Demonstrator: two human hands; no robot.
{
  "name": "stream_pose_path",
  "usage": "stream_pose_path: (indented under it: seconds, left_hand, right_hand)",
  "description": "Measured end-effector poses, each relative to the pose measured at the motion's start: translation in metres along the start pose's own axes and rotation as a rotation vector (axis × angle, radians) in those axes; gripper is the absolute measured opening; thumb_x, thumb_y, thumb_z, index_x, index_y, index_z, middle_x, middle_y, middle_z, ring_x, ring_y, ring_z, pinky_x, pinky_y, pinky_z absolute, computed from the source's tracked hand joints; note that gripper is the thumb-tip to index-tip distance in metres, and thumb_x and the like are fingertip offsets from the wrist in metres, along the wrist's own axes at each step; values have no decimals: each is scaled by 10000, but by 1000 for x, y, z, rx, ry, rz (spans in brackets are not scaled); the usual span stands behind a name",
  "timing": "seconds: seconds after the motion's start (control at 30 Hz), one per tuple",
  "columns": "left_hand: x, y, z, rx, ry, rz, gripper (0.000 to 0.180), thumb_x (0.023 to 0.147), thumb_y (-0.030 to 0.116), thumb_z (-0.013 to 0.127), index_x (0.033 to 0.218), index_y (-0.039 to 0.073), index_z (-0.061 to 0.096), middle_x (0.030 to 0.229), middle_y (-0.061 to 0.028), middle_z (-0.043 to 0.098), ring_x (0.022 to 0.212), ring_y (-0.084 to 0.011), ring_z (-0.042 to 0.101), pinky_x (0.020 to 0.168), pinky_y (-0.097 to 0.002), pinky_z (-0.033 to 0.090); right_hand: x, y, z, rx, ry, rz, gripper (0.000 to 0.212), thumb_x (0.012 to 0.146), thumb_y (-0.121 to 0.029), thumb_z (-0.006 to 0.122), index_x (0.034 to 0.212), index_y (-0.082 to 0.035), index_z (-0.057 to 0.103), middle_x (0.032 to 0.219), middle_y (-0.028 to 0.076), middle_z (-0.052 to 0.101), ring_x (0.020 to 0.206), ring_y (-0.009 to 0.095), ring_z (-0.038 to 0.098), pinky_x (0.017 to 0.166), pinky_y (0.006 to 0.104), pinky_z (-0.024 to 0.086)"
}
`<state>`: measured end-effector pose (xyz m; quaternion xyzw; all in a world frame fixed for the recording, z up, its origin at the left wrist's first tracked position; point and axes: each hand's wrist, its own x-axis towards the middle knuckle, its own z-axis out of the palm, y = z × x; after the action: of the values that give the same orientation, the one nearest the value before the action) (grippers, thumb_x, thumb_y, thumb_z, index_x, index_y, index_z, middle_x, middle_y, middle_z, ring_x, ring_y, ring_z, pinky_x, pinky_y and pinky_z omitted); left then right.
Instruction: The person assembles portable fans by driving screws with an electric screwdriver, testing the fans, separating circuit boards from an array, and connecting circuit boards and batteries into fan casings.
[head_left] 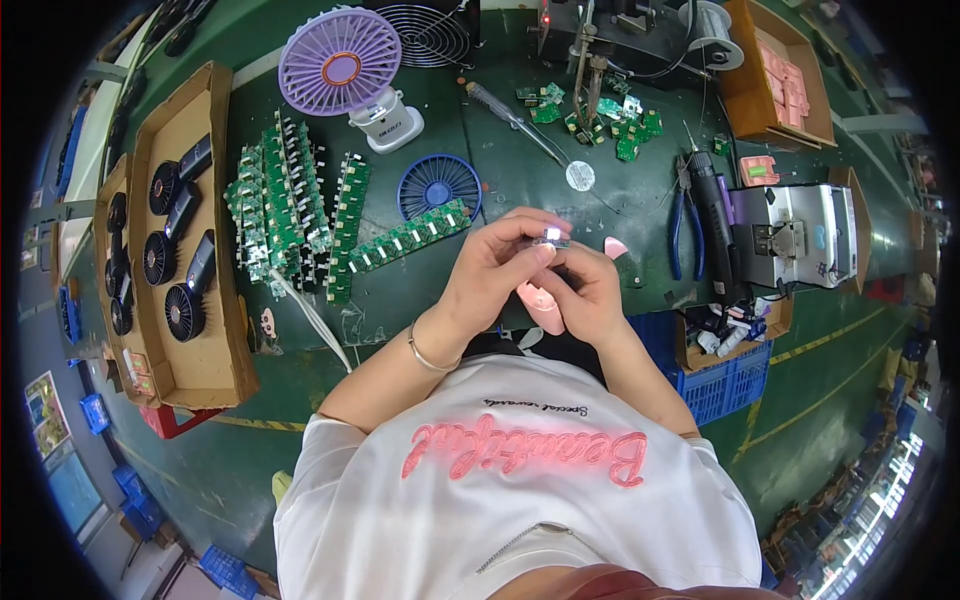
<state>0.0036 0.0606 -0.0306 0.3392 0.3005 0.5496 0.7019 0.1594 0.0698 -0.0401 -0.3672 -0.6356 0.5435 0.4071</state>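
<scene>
My left hand (497,268) and my right hand (583,288) meet above the green workbench (400,300), fingers pinched together on a small circuit board (552,239) with a bright metal part on it. A pink plastic shell (540,306) sits under my right hand, against its palm. A thin bracelet is on my left wrist. Rows of green circuit boards (300,205) lie just left of my hands, with another strip (410,238) close to my left fingers.
A purple desk fan (345,70) and a blue fan grille (438,186) stand behind the boards. A cardboard tray (215,350) of black fan units is far left. Pliers (682,215), a grey machine (795,235), a screwdriver (510,118) and a blue crate (735,385) are right.
</scene>
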Motion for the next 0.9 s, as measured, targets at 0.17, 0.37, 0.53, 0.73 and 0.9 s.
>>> stream_pose_path:
  seconds: [0.17, 0.37, 0.53, 0.73, 0.9]
  left_hand:
    - [0, 1, 0, 7, -1, 14, 140, 887, 6, 576, 1017, -13, 628, 1148, -86, 585, 978, -124, 568, 864, -270, 463]
    - [-1, 0, -1, 9, -3, 15, 144, 875, -1, 594, 1013, -15, 633, 1138, -88, 589, 967, -123, 574, 858, -266, 466]
    - [-1, 1, 0, 17, -3, 18, 153, 869, -4, 601, 1017, -17, 636, 1127, -87, 591, 964, -122, 578, 850, -262, 469]
    - [-1, 2, 0, 27, -2, 16, 162, 863, -9, 608, 1022, -18, 637, 1124, -83, 592, 957, -119, 581, 843, -258, 471]
    - [-1, 1, 0, 45, -10, 26, 162, 863, -8, 610, 1022, -17, 638, 1122, -80, 592, 945, -117, 583, 838, -257, 472]
  right_hand:
    - [-1, 4, -1, -42, 4, -17, 109, 803, -79, 708, 870, -6, 661, 766, 107, 630, 660, 203, 623, 598, 298, 467]
    - [-1, 4, -1, -66, 11, -46, 116, 792, -83, 714, 867, -7, 666, 745, 104, 621, 644, 208, 615, 587, 303, 459]
    - [-1, 4, -2, -102, 2, -55, 120, 781, -86, 721, 859, -11, 668, 735, 102, 614, 635, 212, 608, 580, 309, 449]
    - [-1, 6, -2, -95, 8, -64, 124, 777, -86, 722, 861, -11, 670, 737, 107, 618, 639, 224, 611, 582, 316, 452]
    - [0, 2, -2, -99, 5, -56, 131, 775, -83, 721, 868, -7, 669, 768, 120, 636, 666, 240, 630, 599, 321, 466]
